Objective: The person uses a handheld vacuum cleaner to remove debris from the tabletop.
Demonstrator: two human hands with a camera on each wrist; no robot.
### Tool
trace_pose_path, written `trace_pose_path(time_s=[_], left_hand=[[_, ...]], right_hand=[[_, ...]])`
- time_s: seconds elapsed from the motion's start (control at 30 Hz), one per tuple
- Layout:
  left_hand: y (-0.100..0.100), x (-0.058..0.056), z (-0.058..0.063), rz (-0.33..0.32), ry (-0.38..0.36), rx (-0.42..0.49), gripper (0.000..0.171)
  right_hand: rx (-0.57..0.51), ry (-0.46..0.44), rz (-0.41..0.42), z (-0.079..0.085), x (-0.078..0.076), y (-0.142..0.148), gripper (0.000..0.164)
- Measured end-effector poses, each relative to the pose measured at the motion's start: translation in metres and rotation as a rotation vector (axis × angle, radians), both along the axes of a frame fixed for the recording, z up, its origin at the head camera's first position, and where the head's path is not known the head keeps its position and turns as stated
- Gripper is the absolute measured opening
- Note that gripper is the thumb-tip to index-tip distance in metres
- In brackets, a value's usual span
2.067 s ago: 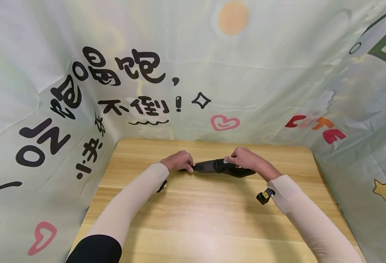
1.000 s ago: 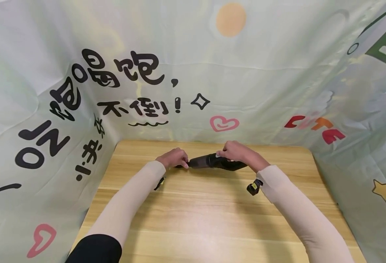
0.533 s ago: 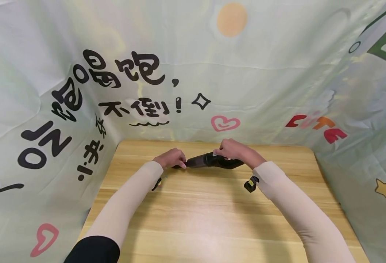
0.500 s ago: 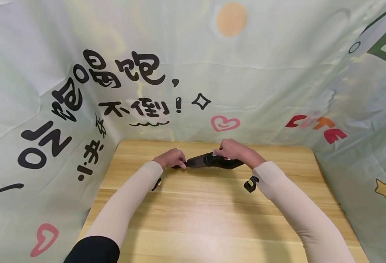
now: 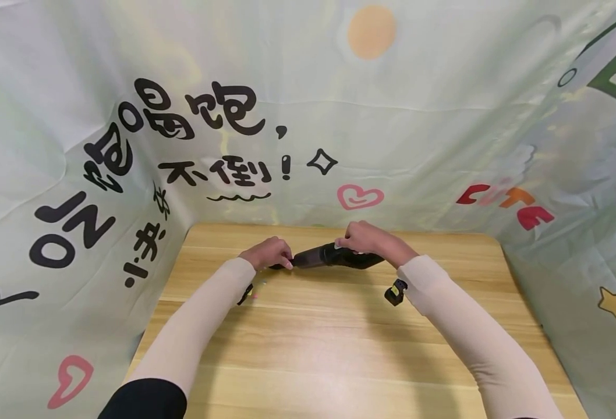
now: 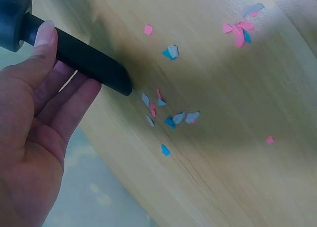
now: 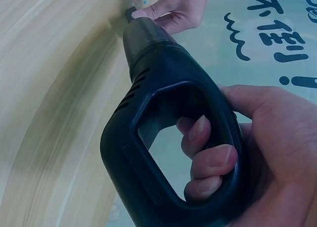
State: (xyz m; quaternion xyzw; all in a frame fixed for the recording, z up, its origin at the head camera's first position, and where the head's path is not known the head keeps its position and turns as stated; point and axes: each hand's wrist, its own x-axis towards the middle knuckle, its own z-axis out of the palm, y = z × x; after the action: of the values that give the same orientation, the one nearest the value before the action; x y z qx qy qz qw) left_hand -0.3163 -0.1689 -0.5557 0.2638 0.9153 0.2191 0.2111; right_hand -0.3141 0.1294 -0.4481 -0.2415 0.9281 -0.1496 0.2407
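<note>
Pale green printed backdrop cloth [image 5: 444, 116] on three sides, boxing in a light wooden tabletop [image 5: 339, 349]. Left to right then:

Left hand [image 5: 267, 255] out over the far-left part of the table, forearm in a beige sleeve [image 5: 198, 326] angled up from the near-left corner. Thumb on top and fingers underneath, pinching the black nozzle [image 6: 91, 63] of a handheld vacuum cleaner [image 5: 334, 257]. Nozzle tip slanted down, just above the wood and right next to a scatter of pink, blue and grey paper scraps [image 6: 166, 115]. More scraps [image 6: 237, 31] well apart from the tip, out on open wood.

Vacuum body bridging the two hands, roughly level, near the back edge of the table and just short of the cloth.

Right hand [image 5: 365, 240] wrapped round the loop handle [image 7: 168, 152], fingers curled through the opening and clamped tight, thumb over the top. Right forearm coming in from the near-right corner, small black wrist camera [image 5: 394, 291] hanging under it.

Loads of bare wood toward the near edge; much tighter at the back and left, cloth wall close to the left hand.
</note>
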Motion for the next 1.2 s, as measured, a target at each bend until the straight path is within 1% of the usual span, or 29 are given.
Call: trace_pose_path(time_s=[0.13,0.37,0.57,0.73,0.97,1.1,1.2], left_hand=[[-0.004,0.0,0.001,0.002,0.005,-0.007,0.012],[-0.011,0.001,0.001,0.008,-0.001,0.001,0.01],[-0.015,0.001,0.001,0.01,0.001,-0.004,0.011],[-0.017,0.0,0.001,0.018,0.012,-0.02,0.013],[-0.024,-0.001,0.002,0.02,0.022,-0.016,0.013],[-0.026,-0.002,0.003,0.017,0.02,-0.014,0.013],[-0.029,-0.004,0.001,0.026,0.009,-0.017,0.012]], right_hand=[[0.005,0.006,0.011,-0.001,0.0,-0.004,0.058],[-0.006,0.028,0.02,-0.003,0.0,-0.01,0.059],[-0.002,0.041,0.025,-0.001,0.001,-0.015,0.059],[0.006,0.041,0.023,0.003,0.002,-0.021,0.058],[0.019,0.051,0.031,0.001,-0.001,-0.029,0.059],[0.021,0.047,0.029,0.0,-0.003,-0.032,0.058],[0.021,0.05,0.028,0.0,-0.003,-0.034,0.058]])
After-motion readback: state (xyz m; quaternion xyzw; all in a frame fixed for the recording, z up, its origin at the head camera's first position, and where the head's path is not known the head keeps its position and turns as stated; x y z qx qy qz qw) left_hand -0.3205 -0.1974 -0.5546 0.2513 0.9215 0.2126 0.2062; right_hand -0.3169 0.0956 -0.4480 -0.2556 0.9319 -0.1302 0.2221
